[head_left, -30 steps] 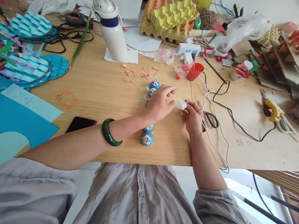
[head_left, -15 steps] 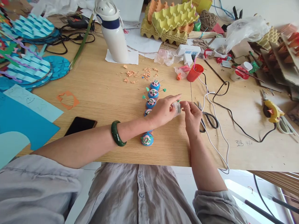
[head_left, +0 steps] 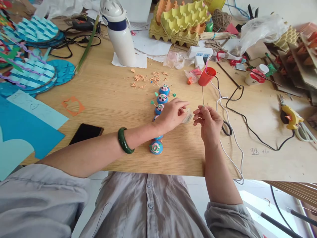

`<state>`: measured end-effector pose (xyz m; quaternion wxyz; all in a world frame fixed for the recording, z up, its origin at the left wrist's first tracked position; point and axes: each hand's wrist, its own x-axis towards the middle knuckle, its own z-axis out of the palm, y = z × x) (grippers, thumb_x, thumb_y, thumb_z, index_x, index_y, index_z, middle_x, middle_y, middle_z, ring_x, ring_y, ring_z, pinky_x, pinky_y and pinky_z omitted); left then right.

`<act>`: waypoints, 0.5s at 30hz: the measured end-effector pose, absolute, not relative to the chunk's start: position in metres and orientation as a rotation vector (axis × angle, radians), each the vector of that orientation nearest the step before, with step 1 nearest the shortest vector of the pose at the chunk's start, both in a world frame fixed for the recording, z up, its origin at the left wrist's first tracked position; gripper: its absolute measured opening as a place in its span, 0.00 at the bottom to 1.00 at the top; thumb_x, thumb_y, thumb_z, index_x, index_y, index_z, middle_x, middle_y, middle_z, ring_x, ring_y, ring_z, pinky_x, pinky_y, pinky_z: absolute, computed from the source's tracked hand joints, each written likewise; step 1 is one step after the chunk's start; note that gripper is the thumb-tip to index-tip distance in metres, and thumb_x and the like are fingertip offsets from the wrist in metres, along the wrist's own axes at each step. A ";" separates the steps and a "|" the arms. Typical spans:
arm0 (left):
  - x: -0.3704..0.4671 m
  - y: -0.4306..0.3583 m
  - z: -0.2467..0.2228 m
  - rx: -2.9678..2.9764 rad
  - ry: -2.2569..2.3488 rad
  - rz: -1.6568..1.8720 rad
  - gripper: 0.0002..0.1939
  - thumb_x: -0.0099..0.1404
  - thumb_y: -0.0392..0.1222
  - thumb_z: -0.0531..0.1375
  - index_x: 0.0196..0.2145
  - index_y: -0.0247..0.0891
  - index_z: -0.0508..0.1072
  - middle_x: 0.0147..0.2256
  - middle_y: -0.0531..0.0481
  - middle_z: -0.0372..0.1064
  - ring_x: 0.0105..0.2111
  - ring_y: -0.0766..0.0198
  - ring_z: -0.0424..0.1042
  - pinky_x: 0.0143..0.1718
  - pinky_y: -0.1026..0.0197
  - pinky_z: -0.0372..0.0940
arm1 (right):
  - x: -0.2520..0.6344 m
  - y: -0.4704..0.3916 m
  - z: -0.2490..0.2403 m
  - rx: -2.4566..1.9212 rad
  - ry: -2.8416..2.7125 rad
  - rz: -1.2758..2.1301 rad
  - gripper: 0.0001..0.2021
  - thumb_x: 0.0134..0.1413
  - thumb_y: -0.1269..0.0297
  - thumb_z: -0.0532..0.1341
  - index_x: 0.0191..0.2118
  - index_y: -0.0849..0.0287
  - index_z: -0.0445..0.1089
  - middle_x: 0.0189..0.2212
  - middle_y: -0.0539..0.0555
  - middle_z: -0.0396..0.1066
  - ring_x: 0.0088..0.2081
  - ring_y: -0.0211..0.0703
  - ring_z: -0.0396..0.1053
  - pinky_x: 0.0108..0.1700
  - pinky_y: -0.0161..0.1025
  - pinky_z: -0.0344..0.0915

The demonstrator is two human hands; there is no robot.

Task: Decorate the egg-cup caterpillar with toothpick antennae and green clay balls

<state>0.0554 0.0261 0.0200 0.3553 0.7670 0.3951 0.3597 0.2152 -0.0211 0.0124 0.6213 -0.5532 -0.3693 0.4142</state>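
My left hand (head_left: pixel 173 114) reaches across the row of figures, its thumb and fingers closed on a small clear plastic packet (head_left: pixel 187 117). Just right of it, apart from the packet, my right hand (head_left: pixel 210 121) pinches a tiny green bit (head_left: pixel 203 106) between thumb and fingertip; its exact kind is too small to tell. Beneath my left wrist runs a line of blue domed figures (head_left: pixel 156 147) with pink, green and black decoration, partly hidden by the arm. Some carry thin pins with green tips (head_left: pixel 174 95). Black-handled scissors (head_left: pixel 227 128) lie mostly behind my right hand.
A red cup (head_left: pixel 207 76) stands beyond my right hand, near white and black cables (head_left: pixel 247 127). A yellow glue gun (head_left: pixel 291 117) lies at right. Toward the left are a phone (head_left: pixel 85 133), a white bottle (head_left: pixel 121 43) and orange shavings (head_left: pixel 140 78).
My right hand has drawn away to the right from the packet, with a tiny green bit at its fingertips. My left hand has shifted slightly left and its fingers have curled more.
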 end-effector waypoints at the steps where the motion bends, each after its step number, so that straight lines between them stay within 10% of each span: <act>1: 0.056 0.027 0.020 1.969 1.025 0.939 0.19 0.61 0.24 0.59 0.49 0.29 0.78 0.43 0.42 0.75 0.38 0.66 0.74 0.40 0.64 0.72 | 0.215 -0.023 0.017 -1.265 -0.851 0.993 0.11 0.54 0.55 0.68 0.36 0.57 0.75 0.29 0.50 0.75 0.24 0.34 0.70 0.21 0.31 0.66; 6: 0.058 0.027 0.021 1.948 1.001 0.989 0.18 0.62 0.24 0.58 0.47 0.32 0.78 0.40 0.45 0.74 0.36 0.68 0.73 0.35 0.67 0.70 | 0.215 -0.032 0.034 -1.216 -0.820 1.202 0.11 0.52 0.57 0.68 0.39 0.56 0.75 0.37 0.52 0.78 0.33 0.37 0.75 0.26 0.32 0.74; 15: 0.062 0.021 0.024 2.130 0.952 0.974 0.18 0.63 0.24 0.59 0.49 0.32 0.77 0.41 0.44 0.75 0.37 0.65 0.73 0.40 0.62 0.70 | 0.209 -0.044 0.027 -1.442 -0.938 1.036 0.19 0.48 0.47 0.72 0.27 0.58 0.70 0.23 0.49 0.71 0.21 0.33 0.66 0.16 0.30 0.67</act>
